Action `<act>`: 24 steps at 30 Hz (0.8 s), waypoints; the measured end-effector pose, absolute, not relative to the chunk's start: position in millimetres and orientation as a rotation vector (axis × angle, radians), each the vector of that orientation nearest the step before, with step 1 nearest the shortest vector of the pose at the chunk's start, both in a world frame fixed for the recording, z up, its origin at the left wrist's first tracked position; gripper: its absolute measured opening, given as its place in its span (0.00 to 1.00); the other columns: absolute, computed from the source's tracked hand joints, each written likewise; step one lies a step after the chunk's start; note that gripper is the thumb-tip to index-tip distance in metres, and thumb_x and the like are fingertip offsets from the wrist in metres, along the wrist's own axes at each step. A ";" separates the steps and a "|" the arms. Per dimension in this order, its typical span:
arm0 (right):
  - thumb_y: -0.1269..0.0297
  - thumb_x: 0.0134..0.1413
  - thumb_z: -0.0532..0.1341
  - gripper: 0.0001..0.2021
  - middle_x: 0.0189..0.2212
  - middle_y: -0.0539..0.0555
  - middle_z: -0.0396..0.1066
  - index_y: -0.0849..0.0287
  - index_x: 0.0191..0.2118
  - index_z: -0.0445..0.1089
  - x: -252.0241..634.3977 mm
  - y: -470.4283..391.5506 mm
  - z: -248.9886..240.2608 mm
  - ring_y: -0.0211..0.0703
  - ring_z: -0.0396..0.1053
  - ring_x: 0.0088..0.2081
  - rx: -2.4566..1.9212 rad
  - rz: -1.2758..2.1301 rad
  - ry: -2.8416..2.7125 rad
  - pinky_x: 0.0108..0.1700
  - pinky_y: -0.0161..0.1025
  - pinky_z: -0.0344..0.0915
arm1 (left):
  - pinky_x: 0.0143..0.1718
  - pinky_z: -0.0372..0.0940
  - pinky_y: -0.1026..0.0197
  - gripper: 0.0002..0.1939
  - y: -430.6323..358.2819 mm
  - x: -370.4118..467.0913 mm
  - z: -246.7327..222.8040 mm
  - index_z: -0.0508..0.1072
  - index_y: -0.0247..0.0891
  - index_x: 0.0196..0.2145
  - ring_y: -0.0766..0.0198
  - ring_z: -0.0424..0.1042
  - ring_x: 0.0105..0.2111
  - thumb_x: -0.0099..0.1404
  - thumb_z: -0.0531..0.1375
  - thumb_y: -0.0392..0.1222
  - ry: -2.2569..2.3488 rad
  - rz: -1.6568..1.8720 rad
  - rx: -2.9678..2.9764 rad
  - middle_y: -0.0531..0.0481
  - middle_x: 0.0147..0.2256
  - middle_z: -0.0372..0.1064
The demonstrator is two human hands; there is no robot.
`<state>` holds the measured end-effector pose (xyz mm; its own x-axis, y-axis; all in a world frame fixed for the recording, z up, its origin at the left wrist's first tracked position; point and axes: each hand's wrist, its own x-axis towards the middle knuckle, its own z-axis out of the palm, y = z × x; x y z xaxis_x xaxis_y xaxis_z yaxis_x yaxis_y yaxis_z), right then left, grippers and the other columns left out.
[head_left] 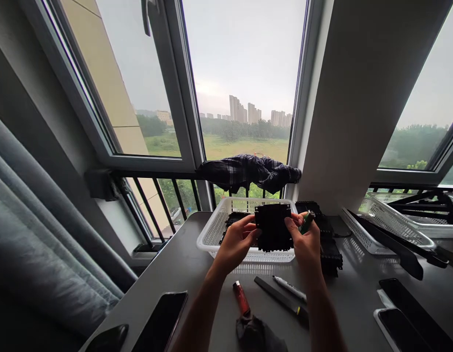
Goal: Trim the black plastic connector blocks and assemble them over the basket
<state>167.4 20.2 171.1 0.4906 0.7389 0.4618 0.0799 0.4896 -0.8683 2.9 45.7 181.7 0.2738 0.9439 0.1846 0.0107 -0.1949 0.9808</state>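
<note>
Between my two hands is a flat, black, squarish piece (pixel 273 227) with a toothed lower edge and small holes near its top corners. My left hand (pixel 236 240) pinches its left edge between thumb and fingers. On the other side, my right hand (pixel 306 240) grips the right edge, its thumb on the near face. A green lighter (pixel 306 222) with a metal top is also tucked in the right hand. Behind the piece stands a white perforated basket (pixel 207 238) with similar black toothed pieces (pixel 234 221) in it. More black toothed pieces (pixel 331 254) are stacked right of the basket.
Nearer me lie a red lighter (pixel 241 298), dark crumpled cloth (pixel 257 335), a black flat tool (pixel 277 293) and a white marker (pixel 290 287). Phones lie left (pixel 162 320) and right (pixel 402 330). Another white basket (pixel 387 230) with black strips (pixel 395 239) stands right. Plaid cloth (pixel 248 171) drapes the railing.
</note>
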 end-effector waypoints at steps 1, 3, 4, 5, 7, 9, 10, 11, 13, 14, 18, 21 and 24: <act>0.53 0.49 0.66 0.17 0.29 0.49 0.65 0.57 0.27 0.60 167.8 20.2 171.5 0.43 0.67 0.37 -0.993 0.494 -0.996 0.41 0.39 0.61 | 0.35 0.71 0.58 0.23 45.3 2.9 181.5 0.71 0.33 0.47 0.57 0.75 0.35 0.55 0.64 0.45 0.930 1.125 1.500 0.44 0.36 0.76; 0.53 0.49 0.66 0.17 0.29 0.50 0.65 0.57 0.26 0.60 168.0 20.2 171.8 0.43 0.67 0.37 -0.999 0.503 -1.000 0.40 0.39 0.61 | 0.35 0.71 0.57 0.23 44.9 2.8 180.9 0.70 0.33 0.48 0.57 0.75 0.35 0.56 0.64 0.45 0.928 1.136 1.502 0.45 0.35 0.75; 0.53 0.49 0.66 0.16 0.29 0.49 0.65 0.57 0.27 0.61 167.9 20.3 171.7 0.42 0.67 0.36 -1.005 0.509 -1.000 0.40 0.39 0.61 | 0.35 0.71 0.57 0.23 45.0 2.6 180.6 0.70 0.33 0.48 0.57 0.75 0.34 0.56 0.64 0.45 0.925 1.142 1.501 0.45 0.35 0.75; 0.53 0.49 0.66 0.15 0.29 0.49 0.66 0.57 0.27 0.62 167.6 20.5 171.5 0.42 0.66 0.35 -1.011 0.514 -0.999 0.40 0.39 0.61 | 0.34 0.71 0.57 0.23 45.3 2.4 180.2 0.70 0.34 0.48 0.58 0.75 0.34 0.56 0.64 0.44 0.921 1.142 1.502 0.46 0.35 0.75; 0.53 0.50 0.66 0.14 0.29 0.49 0.66 0.58 0.28 0.64 166.9 21.1 171.1 0.41 0.66 0.34 -1.020 0.514 -0.998 0.40 0.39 0.61 | 0.34 0.71 0.58 0.21 46.4 1.4 179.7 0.70 0.34 0.48 0.58 0.75 0.33 0.56 0.63 0.43 0.913 1.138 1.506 0.46 0.34 0.75; 0.53 0.50 0.66 0.14 0.29 0.49 0.66 0.58 0.30 0.66 165.9 22.1 170.5 0.42 0.66 0.35 -1.027 0.506 -1.000 0.40 0.39 0.61 | 0.34 0.71 0.58 0.21 47.7 0.0 179.4 0.71 0.35 0.47 0.58 0.75 0.34 0.56 0.63 0.43 0.915 1.140 1.506 0.46 0.35 0.75; 0.53 0.50 0.66 0.14 0.29 0.50 0.67 0.58 0.30 0.66 165.4 22.7 170.2 0.42 0.66 0.35 -1.031 0.502 -1.005 0.41 0.39 0.61 | 0.34 0.71 0.58 0.21 48.3 -0.7 179.4 0.71 0.35 0.47 0.58 0.75 0.34 0.56 0.63 0.43 0.921 1.142 1.503 0.46 0.35 0.75; 0.53 0.50 0.66 0.14 0.29 0.50 0.67 0.57 0.30 0.66 164.8 23.3 169.9 0.43 0.66 0.35 -1.036 0.498 -1.012 0.41 0.40 0.61 | 0.34 0.71 0.59 0.21 48.8 -1.4 179.5 0.71 0.35 0.47 0.59 0.75 0.33 0.56 0.63 0.43 0.926 1.145 1.499 0.46 0.35 0.75; 0.53 0.51 0.65 0.14 0.30 0.51 0.68 0.57 0.28 0.64 163.3 24.6 169.2 0.44 0.66 0.36 -1.054 0.482 -1.026 0.40 0.40 0.61 | 0.34 0.71 0.59 0.20 49.3 -2.4 180.0 0.71 0.35 0.46 0.59 0.75 0.33 0.56 0.63 0.42 0.933 1.141 1.495 0.45 0.35 0.75; 0.53 0.51 0.64 0.14 0.31 0.51 0.68 0.56 0.28 0.63 162.2 24.9 168.9 0.44 0.66 0.36 -1.070 0.470 -1.032 0.40 0.39 0.61 | 0.34 0.71 0.58 0.19 49.4 -2.7 180.2 0.71 0.34 0.45 0.58 0.75 0.33 0.56 0.63 0.42 0.934 1.137 1.493 0.45 0.35 0.76; 0.51 0.52 0.64 0.15 0.33 0.53 0.68 0.55 0.31 0.62 155.8 20.0 170.6 0.43 0.63 0.33 -1.164 0.323 -1.008 0.35 0.38 0.59 | 0.32 0.71 0.58 0.20 49.0 -3.7 180.9 0.72 0.34 0.45 0.55 0.76 0.35 0.55 0.64 0.43 0.936 1.153 1.474 0.43 0.35 0.76; 0.49 0.52 0.63 0.16 0.29 0.50 0.62 0.54 0.31 0.59 150.0 7.5 174.1 0.40 0.57 0.28 -1.162 0.134 -0.901 0.32 0.38 0.56 | 0.31 0.71 0.59 0.22 49.7 -5.8 180.7 0.72 0.34 0.46 0.54 0.76 0.36 0.54 0.65 0.43 0.988 1.209 1.458 0.43 0.36 0.76; 0.44 0.54 0.57 0.19 0.25 0.47 0.55 0.54 0.29 0.55 143.5 -5.7 177.1 0.37 0.51 0.24 -0.964 0.426 -0.880 0.24 0.35 0.50 | 0.31 0.71 0.59 0.23 52.6 -8.1 179.3 0.72 0.34 0.47 0.53 0.76 0.37 0.54 0.64 0.43 1.025 1.221 1.472 0.42 0.37 0.76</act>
